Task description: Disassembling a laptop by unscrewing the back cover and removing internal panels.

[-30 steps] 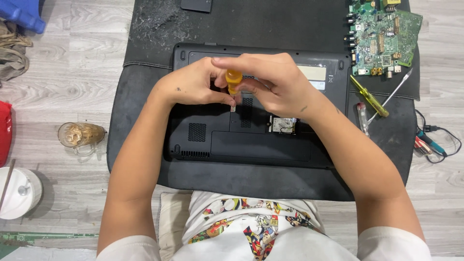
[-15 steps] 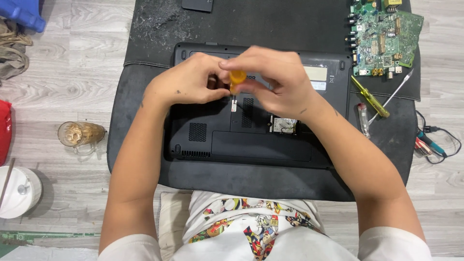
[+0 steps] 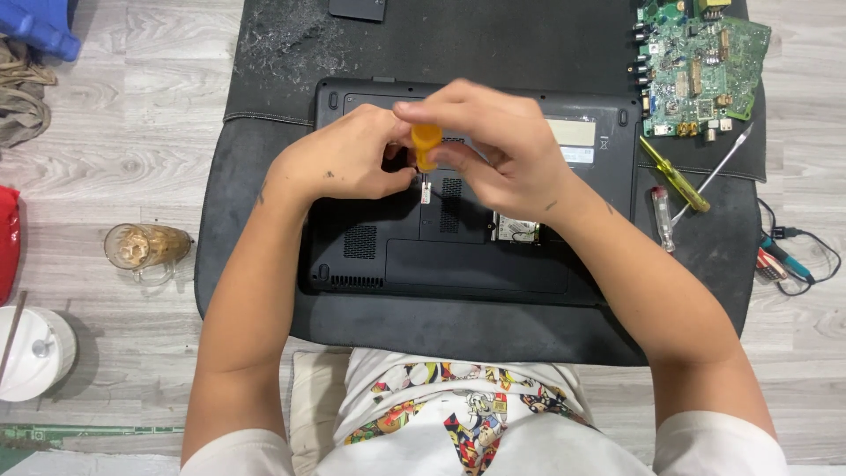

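At the far left of the frame a glass mug (image 3: 145, 248) with a brown residue lay on the pale wooden floor (image 3: 132, 132), just off the edge of the black work mat (image 3: 264, 159) that filled the centre. A black laptop (image 3: 476, 264), turned underside up, rested on that mat in the middle of the picture. The person's left hand (image 3: 339, 163) was curled over the upper middle of the base, its fingertips pinching low beside the tool's metal shaft. The right hand (image 3: 493, 150) was clenched around the orange handle of a screwdriver (image 3: 426, 150), held upright with its tip on the laptop's underside near the centre vents. The job appeared to be at an early to middle stage: the large bottom covers looked still seated, while a small opening just right of centre exposed an internal card (image 3: 515, 231). How many screws were out could not be told from this view, and none showed loose on the mat. Further right, a yellow-handled screwdriver (image 3: 674, 174) and a clear-handled driver (image 3: 663, 216) lay idle on the mat, apart from the hands. In the upper right corner sat a green circuit board (image 3: 701, 62), and at the right edge a small tool with a cord (image 3: 780, 256).
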